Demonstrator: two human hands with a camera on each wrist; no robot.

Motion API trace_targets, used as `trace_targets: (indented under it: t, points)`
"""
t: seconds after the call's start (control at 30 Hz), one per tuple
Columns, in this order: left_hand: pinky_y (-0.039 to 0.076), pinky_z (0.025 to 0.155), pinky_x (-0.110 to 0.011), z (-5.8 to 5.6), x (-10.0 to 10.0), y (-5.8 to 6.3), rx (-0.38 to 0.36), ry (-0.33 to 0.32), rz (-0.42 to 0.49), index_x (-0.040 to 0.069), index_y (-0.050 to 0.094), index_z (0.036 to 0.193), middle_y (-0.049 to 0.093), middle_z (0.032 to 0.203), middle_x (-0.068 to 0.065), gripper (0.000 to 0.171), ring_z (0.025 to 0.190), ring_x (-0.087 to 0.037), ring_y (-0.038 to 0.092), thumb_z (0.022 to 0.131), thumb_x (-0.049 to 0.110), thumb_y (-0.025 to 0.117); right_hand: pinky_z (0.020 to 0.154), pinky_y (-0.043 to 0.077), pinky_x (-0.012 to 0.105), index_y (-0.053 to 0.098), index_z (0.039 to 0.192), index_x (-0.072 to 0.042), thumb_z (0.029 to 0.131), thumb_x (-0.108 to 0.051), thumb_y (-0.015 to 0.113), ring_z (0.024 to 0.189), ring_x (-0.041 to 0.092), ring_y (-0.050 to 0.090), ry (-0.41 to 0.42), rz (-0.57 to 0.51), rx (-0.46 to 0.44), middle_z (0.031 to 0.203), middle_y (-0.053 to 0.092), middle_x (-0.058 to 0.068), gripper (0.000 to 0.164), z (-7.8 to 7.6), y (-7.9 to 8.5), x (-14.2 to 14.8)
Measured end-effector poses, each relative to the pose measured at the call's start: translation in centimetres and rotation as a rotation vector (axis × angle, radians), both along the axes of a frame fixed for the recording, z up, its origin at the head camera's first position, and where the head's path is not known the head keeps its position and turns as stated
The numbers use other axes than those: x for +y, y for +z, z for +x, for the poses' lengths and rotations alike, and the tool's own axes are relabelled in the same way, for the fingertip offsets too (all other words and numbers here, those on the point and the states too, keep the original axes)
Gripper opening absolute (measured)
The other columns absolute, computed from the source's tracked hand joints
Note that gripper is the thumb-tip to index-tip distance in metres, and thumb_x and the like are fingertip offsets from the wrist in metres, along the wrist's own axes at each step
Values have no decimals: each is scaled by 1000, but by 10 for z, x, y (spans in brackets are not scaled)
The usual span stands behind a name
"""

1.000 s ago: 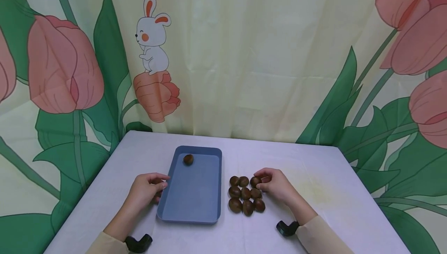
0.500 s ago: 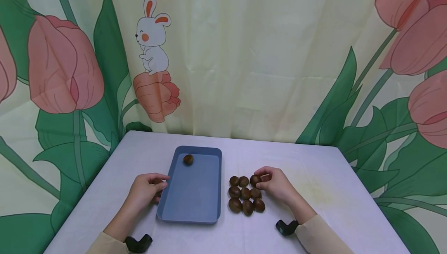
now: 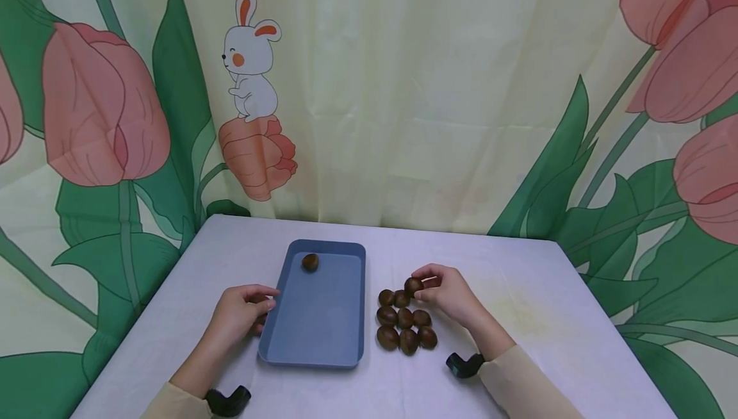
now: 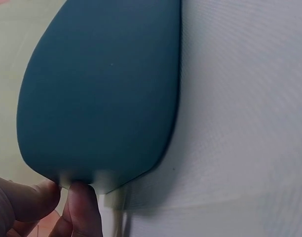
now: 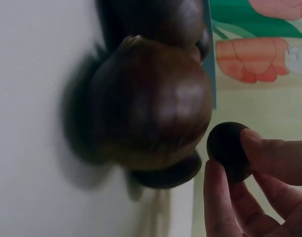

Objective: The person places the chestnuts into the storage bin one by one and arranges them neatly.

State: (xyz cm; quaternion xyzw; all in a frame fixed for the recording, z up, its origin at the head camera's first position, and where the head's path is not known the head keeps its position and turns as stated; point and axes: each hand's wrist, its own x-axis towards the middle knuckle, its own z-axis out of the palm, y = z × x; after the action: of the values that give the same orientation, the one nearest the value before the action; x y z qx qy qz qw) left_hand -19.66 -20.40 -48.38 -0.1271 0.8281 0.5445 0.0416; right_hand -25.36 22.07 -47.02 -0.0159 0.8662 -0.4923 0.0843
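Note:
A shallow blue tray [image 3: 314, 316] lies on the table with one chestnut [image 3: 310, 262] near its far left corner. At the tray's left rim is my left hand [image 3: 239, 310], which holds the edge with thumb and fingertips. My right hand [image 3: 452, 294] pinches a chestnut [image 3: 413, 287] between thumb and fingers, at the far side of a cluster of several chestnuts [image 3: 405, 318] right of the tray. The right wrist view shows the pinched chestnut [image 5: 229, 150] against the curtain, apart from the large blurred chestnuts [image 5: 153, 101] near the camera.
A white cloth covers the table [image 3: 496, 342]. Behind its far edge hangs a curtain [image 3: 403, 98] printed with tulips, a rabbit and a carrot. Each wrist carries a black camera mount, such as the right one [image 3: 464, 365].
My right hand has lifted the chestnut from the far right of the cluster and moved slightly left and away from me. The left hand and tray stay in place.

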Motion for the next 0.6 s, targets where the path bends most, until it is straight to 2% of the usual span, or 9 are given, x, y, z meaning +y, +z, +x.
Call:
trace_targets:
  t: [0.17, 0.6]
  points:
    - [62, 60, -33, 1, 0, -2, -5, 4, 0, 4, 80, 121, 75, 104, -14, 24, 75, -19, 67, 98, 2, 75, 86, 64, 34, 78, 117, -12, 90, -4, 82, 108, 24, 72, 26, -23, 22, 116, 78, 9, 29, 3, 7, -13]
    - [61, 60, -33, 1, 0, -1, -5, 11, 0, 5, 80, 121, 75, 104, -14, 24, 75, -20, 66, 98, 1, 75, 92, 63, 41, 78, 119, -16, 91, -7, 81, 114, 26, 73, 96, -88, 47, 118, 78, 6, 29, 2, 30, -50]
